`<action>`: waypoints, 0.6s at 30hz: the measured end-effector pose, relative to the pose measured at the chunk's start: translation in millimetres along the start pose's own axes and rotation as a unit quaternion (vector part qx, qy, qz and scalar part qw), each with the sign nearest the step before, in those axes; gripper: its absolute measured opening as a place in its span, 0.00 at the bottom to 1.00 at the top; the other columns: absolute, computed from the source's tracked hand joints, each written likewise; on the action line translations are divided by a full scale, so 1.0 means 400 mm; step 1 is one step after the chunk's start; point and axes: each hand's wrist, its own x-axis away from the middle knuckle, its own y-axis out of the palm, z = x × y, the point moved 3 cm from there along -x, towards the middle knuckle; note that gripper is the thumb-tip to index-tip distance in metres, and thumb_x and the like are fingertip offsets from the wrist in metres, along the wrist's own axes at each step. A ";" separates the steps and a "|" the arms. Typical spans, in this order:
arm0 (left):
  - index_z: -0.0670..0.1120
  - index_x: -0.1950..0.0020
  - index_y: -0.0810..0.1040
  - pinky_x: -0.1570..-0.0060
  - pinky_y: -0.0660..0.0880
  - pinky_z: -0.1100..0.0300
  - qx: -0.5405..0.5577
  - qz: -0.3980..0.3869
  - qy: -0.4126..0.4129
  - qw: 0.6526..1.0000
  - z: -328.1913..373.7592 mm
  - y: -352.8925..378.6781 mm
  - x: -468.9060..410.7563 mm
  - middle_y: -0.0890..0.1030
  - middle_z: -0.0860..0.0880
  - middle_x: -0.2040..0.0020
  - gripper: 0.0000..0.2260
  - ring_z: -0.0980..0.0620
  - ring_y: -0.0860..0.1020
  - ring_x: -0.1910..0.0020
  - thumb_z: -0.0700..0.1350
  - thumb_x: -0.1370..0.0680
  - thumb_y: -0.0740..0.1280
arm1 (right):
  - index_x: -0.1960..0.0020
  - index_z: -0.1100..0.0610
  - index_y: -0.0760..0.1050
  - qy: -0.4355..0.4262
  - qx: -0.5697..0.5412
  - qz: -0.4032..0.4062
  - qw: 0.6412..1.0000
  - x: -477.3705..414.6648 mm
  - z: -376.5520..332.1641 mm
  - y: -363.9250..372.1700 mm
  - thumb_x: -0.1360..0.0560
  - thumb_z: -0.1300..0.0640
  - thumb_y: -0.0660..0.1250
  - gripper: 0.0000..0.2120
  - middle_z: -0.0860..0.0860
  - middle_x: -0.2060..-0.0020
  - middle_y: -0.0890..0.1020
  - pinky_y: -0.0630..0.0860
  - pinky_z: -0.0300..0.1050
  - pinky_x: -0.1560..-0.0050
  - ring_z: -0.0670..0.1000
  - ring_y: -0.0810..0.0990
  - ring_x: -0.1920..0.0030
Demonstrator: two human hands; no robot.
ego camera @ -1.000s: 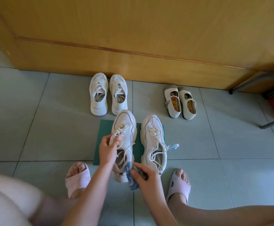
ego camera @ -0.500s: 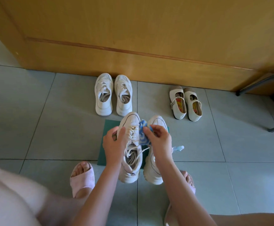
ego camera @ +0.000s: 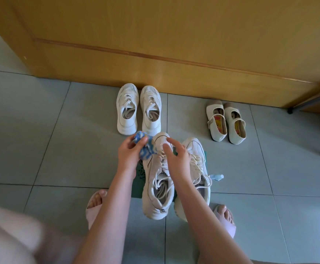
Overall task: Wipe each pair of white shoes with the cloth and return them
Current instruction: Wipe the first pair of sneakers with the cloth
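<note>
Over the mat (ego camera: 139, 175), left hand (ego camera: 129, 152) grips cloth (ego camera: 145, 150) (blue-patterned); right hand (ego camera: 177, 160) clasps sneaker (ego camera: 153, 197).

We see a wooden panel (ego camera: 174, 31) with a smooth, faintly glossy finish, above matt grey floor tiles (ego camera: 41, 130). The near sneaker (ego camera: 151, 199) looks like smooth synthetic leather with woven laces. The far sneakers (ego camera: 127, 119) have mesh toes. The cloth (ego camera: 145, 151) looks soft and nubby.

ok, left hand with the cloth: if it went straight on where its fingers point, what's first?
Likely the heels of the far white sneaker pair, just beyond the left hand and its blue cloth; the hand's height above the floor is unclear.
</note>
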 end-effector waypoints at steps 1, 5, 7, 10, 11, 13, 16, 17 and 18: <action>0.47 0.51 0.79 0.57 0.77 0.61 -0.016 0.016 0.011 1.000 -0.005 -0.004 -0.018 0.82 0.52 0.58 0.05 0.56 0.80 0.61 0.40 0.26 0.70 | 0.35 0.44 0.71 0.012 0.050 -0.005 0.999 0.008 0.015 -0.003 0.25 0.44 0.64 0.19 0.49 0.35 0.71 0.62 0.51 0.33 0.54 0.60 0.30; 0.41 0.47 0.79 0.65 0.73 0.75 -0.096 0.057 0.064 0.992 -0.013 0.001 -0.097 0.80 0.50 0.59 0.12 0.56 0.77 0.61 0.39 0.29 0.73 | 0.27 0.43 0.55 0.020 0.194 -0.031 0.980 0.053 0.062 0.016 0.31 0.37 0.67 0.38 0.48 0.29 0.61 0.64 0.51 0.34 0.52 0.58 0.29; 0.41 0.49 0.78 0.62 0.74 0.71 -0.112 0.064 0.088 0.988 -0.005 0.014 -0.133 0.79 0.50 0.59 0.12 0.57 0.77 0.62 0.38 0.30 0.74 | 0.27 0.42 0.53 0.019 0.208 -0.031 0.977 0.063 0.077 0.025 0.32 0.36 0.68 0.39 0.47 0.31 0.63 0.71 0.50 0.41 0.51 0.64 0.32; 0.41 0.52 0.75 0.60 0.74 0.69 -0.094 0.098 0.129 0.982 0.020 0.048 -0.171 0.78 0.50 0.58 0.11 0.57 0.76 0.61 0.37 0.31 0.74 | 0.27 0.41 0.54 0.025 0.195 -0.018 0.980 0.060 0.086 0.025 0.31 0.39 0.68 0.37 0.45 0.33 0.65 0.74 0.47 0.47 0.49 0.68 0.35; 0.42 0.53 0.74 0.62 0.73 0.72 -0.073 0.109 0.136 0.982 0.029 0.063 -0.179 0.77 0.51 0.59 0.11 0.58 0.76 0.61 0.37 0.31 0.74 | 0.28 0.40 0.55 0.026 0.192 -0.018 0.981 0.059 0.085 0.023 0.30 0.40 0.68 0.36 0.44 0.33 0.65 0.74 0.46 0.47 0.49 0.69 0.35; 0.45 0.55 0.73 0.62 0.73 0.73 -0.035 0.110 0.133 0.984 0.030 0.095 -0.188 0.76 0.53 0.59 0.11 0.60 0.76 0.61 0.37 0.30 0.74 | 0.28 0.40 0.55 0.025 0.184 -0.021 0.982 0.056 0.083 0.018 0.30 0.41 0.68 0.35 0.43 0.34 0.66 0.73 0.45 0.50 0.48 0.70 0.36; 0.44 0.53 0.74 0.59 0.74 0.68 -0.093 0.057 0.122 0.987 -0.018 0.126 -0.190 0.78 0.52 0.59 0.12 0.55 0.76 0.59 0.38 0.31 0.75 | 0.29 0.39 0.57 0.023 0.161 -0.024 0.986 0.055 0.078 0.010 0.30 0.42 0.69 0.34 0.41 0.36 0.67 0.72 0.43 0.54 0.45 0.70 0.39; 0.43 0.52 0.74 0.59 0.74 0.67 -0.130 0.041 0.123 0.983 -0.037 0.124 -0.183 0.78 0.51 0.58 0.12 0.55 0.76 0.59 0.38 0.31 0.74 | 0.29 0.40 0.58 0.024 0.156 -0.024 0.987 0.054 0.078 0.008 0.30 0.43 0.69 0.33 0.41 0.37 0.68 0.71 0.42 0.55 0.44 0.70 0.41; 0.42 0.51 0.74 0.58 0.75 0.66 -0.166 0.034 0.132 0.977 -0.051 0.116 -0.177 0.78 0.50 0.56 0.12 0.55 0.76 0.58 0.39 0.30 0.74 | 0.29 0.40 0.59 0.024 0.153 -0.023 0.988 0.053 0.079 0.006 0.30 0.43 0.70 0.33 0.41 0.37 0.68 0.71 0.41 0.57 0.42 0.70 0.43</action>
